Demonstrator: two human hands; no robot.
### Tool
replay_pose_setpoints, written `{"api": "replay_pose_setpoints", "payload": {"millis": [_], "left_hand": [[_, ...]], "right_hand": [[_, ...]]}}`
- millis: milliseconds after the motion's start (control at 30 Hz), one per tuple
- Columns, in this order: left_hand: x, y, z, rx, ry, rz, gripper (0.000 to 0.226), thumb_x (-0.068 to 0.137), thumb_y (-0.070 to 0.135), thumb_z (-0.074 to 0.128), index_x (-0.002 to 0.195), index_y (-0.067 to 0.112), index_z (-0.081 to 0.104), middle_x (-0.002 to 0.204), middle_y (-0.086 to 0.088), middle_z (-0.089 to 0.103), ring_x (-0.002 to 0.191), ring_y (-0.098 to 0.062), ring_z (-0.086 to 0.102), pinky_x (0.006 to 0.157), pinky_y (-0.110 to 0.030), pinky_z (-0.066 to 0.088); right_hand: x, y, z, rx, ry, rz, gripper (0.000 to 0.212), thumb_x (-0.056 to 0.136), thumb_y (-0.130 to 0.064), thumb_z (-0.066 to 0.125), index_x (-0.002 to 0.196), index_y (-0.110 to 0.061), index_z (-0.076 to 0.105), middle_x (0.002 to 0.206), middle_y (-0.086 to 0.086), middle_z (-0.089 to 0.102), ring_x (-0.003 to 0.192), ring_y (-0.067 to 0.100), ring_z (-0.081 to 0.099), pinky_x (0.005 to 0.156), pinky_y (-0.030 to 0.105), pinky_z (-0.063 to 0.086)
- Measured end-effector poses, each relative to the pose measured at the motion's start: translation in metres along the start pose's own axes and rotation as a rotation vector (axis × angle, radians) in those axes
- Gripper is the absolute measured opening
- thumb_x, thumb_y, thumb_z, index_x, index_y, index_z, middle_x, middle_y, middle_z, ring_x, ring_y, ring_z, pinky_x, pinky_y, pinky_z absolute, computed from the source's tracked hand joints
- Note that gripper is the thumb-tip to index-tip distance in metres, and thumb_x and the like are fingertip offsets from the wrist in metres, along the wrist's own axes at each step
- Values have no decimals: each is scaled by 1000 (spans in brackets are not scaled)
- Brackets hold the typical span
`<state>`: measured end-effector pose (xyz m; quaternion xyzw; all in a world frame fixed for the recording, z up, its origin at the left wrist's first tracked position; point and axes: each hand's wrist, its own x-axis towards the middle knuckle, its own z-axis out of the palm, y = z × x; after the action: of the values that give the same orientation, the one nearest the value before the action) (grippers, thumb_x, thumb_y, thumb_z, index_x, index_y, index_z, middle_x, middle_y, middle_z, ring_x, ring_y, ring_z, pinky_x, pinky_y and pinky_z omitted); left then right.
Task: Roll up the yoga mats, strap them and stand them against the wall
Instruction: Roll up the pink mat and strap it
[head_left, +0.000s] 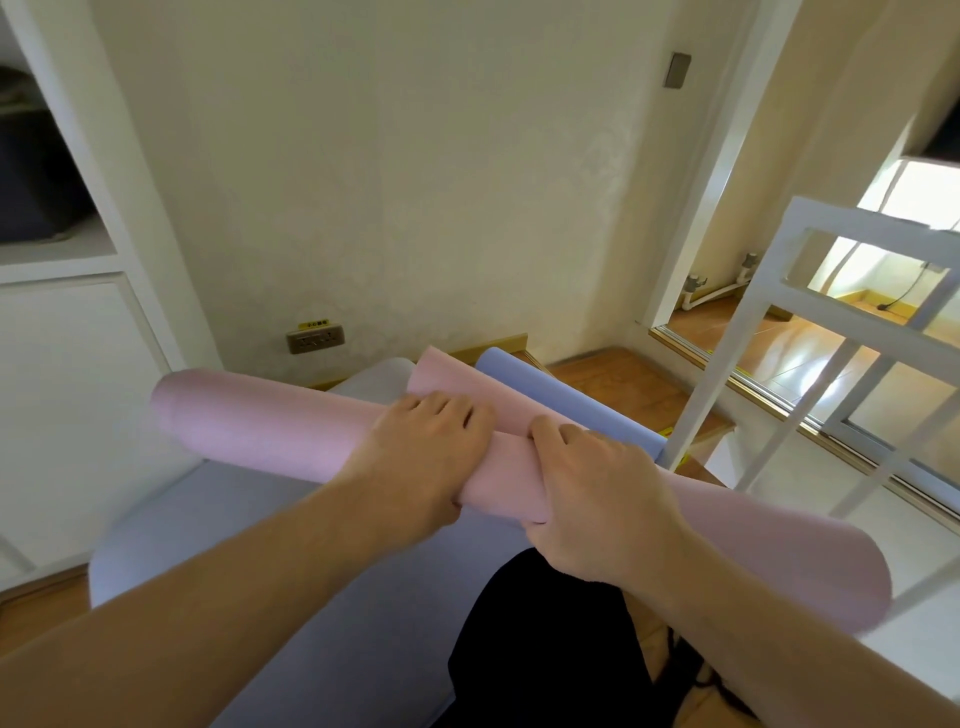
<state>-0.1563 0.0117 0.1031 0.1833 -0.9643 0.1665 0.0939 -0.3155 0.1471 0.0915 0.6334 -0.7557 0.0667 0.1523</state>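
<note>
A rolled pink yoga mat (270, 431) lies across the middle of the view, held up in the air, its left end near the cabinet and its right end low at the right. My left hand (415, 452) grips the roll from above at its middle. Just to the right, my right hand (592, 499) grips the same roll. Behind the hands, a second pink roll (457, 384) and a blue roll (561, 400) lean toward the wall. A lavender mat (291, 587) lies flat on the floor beneath. No strap is visible.
A white cabinet (78, 332) stands at the left. The cream wall (395, 182) carries a socket plate (315, 339) low down. A white frame (779, 332) and a sliding door track (769, 400) are at the right. Wooden floor (623, 384) shows by the wall.
</note>
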Motion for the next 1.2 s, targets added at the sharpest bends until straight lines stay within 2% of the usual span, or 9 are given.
{"api": "replay_pose_setpoints", "payload": {"millis": [133, 267, 400, 533, 633, 800, 933, 1033, 1200], "left_hand": [[4, -7, -8, -214, -129, -97, 53, 74, 43, 77, 118, 27, 51, 115, 6, 62, 101, -19, 59, 82, -37, 52], [3, -3, -15, -180, -113, -59, 50, 75, 48, 74, 113, 29, 49, 112, 10, 61, 89, -17, 53, 72, -34, 42], [-1, 2, -7, 50, -20, -8, 70, 70, 47, 80, 124, 20, 46, 122, -3, 55, 107, -25, 55, 81, -37, 41], [0, 4, -11, 38, -41, -49, 57, 86, 34, 69, 131, 18, 38, 132, -3, 50, 119, -26, 50, 86, -36, 36], [1, 1, -19, -108, -73, -107, 62, 80, 40, 75, 128, 21, 41, 124, 4, 56, 111, -23, 57, 80, -36, 39], [0, 5, -21, -126, -25, -45, 67, 73, 45, 77, 125, 23, 39, 113, 6, 61, 101, -22, 62, 87, -37, 47], [0, 5, -5, 37, 57, 4, 81, 53, 48, 89, 112, 16, 44, 106, -4, 58, 89, -26, 58, 72, -37, 45], [3, 1, -4, 10, 107, -23, 82, 39, 35, 92, 104, 15, 46, 90, -5, 59, 74, -26, 59, 60, -36, 43], [2, -1, -14, -106, 18, -56, 75, 69, 42, 80, 127, 22, 37, 114, 3, 58, 101, -24, 62, 84, -36, 48]], "right_hand": [[-2, 0, 6, -169, 35, -26, 89, 48, -69, 93, 114, -20, 58, 95, 2, 71, 75, 22, 66, 65, 38, 57], [-2, 5, 8, -175, 102, -41, 69, 57, -54, 90, 109, -20, 60, 86, 0, 70, 67, 20, 65, 57, 34, 51], [1, 10, 10, -105, 139, -10, 63, 57, -54, 86, 106, -23, 63, 78, -9, 67, 58, 12, 60, 53, 25, 33], [0, 9, 9, -94, 118, -45, 72, 61, -63, 85, 115, -22, 59, 88, -4, 66, 70, 18, 61, 61, 31, 49], [-1, 7, 4, -168, 44, -55, 83, 58, -68, 87, 119, -22, 55, 96, -1, 63, 79, 22, 59, 70, 38, 54], [2, 9, 0, -125, 91, -53, 60, 58, -45, 88, 102, -21, 55, 72, -2, 59, 57, 19, 54, 51, 32, 44], [4, 9, 0, -97, 79, -31, 61, 59, -49, 83, 102, -23, 49, 69, -4, 55, 55, 19, 52, 47, 31, 43], [1, 9, 0, -105, 98, -25, 73, 58, -59, 88, 110, -20, 55, 75, -3, 58, 61, 21, 57, 50, 34, 47], [-3, 12, -3, -186, 32, -42, 95, 51, -67, 93, 123, -19, 55, 102, 2, 64, 84, 27, 62, 71, 42, 57]]}}
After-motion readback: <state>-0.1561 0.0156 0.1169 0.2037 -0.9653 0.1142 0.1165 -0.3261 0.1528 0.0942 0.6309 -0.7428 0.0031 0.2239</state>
